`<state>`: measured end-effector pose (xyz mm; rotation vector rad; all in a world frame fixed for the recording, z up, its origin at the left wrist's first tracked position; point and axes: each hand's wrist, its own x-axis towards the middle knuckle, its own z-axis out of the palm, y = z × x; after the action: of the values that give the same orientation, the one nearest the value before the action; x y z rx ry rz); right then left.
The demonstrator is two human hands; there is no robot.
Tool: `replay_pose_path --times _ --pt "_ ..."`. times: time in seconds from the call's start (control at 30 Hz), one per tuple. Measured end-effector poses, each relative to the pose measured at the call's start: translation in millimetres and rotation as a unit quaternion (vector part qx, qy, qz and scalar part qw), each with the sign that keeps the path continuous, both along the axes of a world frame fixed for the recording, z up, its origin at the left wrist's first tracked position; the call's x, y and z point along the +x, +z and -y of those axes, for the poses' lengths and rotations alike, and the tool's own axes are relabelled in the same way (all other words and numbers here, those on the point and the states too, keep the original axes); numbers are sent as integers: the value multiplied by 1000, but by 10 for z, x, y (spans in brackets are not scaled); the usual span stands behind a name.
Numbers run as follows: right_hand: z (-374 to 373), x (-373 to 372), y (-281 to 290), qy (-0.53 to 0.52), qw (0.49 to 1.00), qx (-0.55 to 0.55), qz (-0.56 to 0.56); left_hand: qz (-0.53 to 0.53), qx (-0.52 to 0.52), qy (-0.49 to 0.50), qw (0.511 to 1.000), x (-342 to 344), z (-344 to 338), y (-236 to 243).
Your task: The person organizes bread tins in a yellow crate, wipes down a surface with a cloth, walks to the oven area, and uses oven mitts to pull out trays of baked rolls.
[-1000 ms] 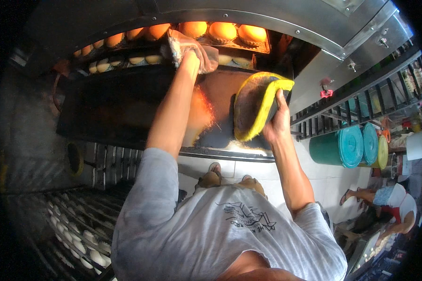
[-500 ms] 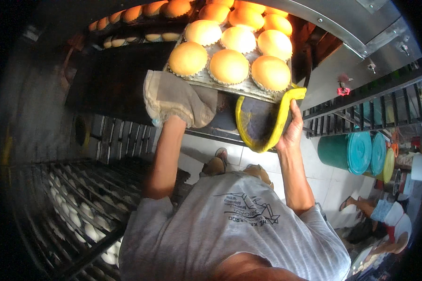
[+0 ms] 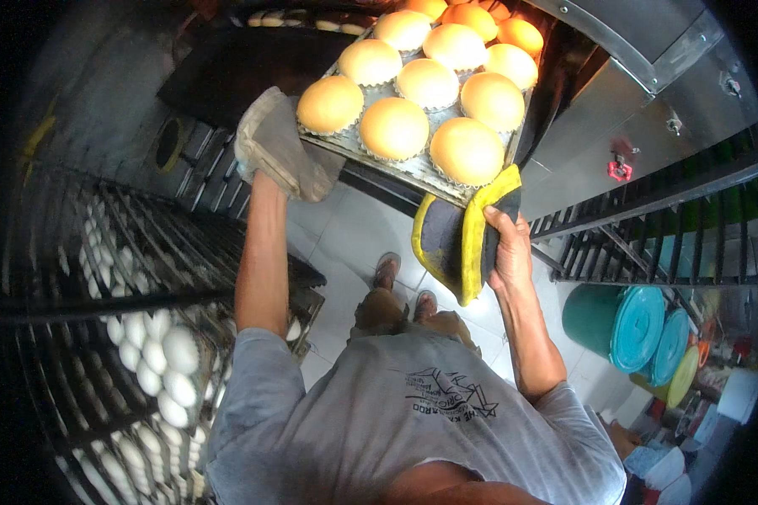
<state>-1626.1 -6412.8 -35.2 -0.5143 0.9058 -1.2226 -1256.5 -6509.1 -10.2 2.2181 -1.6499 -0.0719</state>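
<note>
Head view: we see the bun tray [image 3: 419, 175], long axis apparently toward the oven [image 3: 611, 42], between our mitted left hand [image 3: 274, 145], grip hidden, and our right hand [image 3: 511, 251], clasping a yellow-edged pad [image 3: 473, 244] at its near right corner.

Here we are, looking down at the one piece of writing we can pick out: dark lettering [image 3: 446, 396] on the chest of the grey shirt [image 3: 345, 438] our person wears! From up here it stands upside down to us and slants across the cloth. We see capitals in a larger row, smaller lines stacked close by, and an angular line drawing [image 3: 442, 378] right alongside. The small lines blur together as the fabric creases, so only part of the print comes through clearly to us.
</note>
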Motion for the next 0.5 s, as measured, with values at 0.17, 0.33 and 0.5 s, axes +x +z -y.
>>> replay_pose_path --times 0.17,0.33,0.5 --pt "-578 -120 103 24 999 -14 -39 -27 -19 19 999 -57 -786 -124" --pt "-1293 -269 580 59 996 4 -71 -82 -32 41 995 -48 -1891 -421" --pt "-1940 -490 422 73 995 -2 -72 -139 -50 52 988 -112 -2909 -573"
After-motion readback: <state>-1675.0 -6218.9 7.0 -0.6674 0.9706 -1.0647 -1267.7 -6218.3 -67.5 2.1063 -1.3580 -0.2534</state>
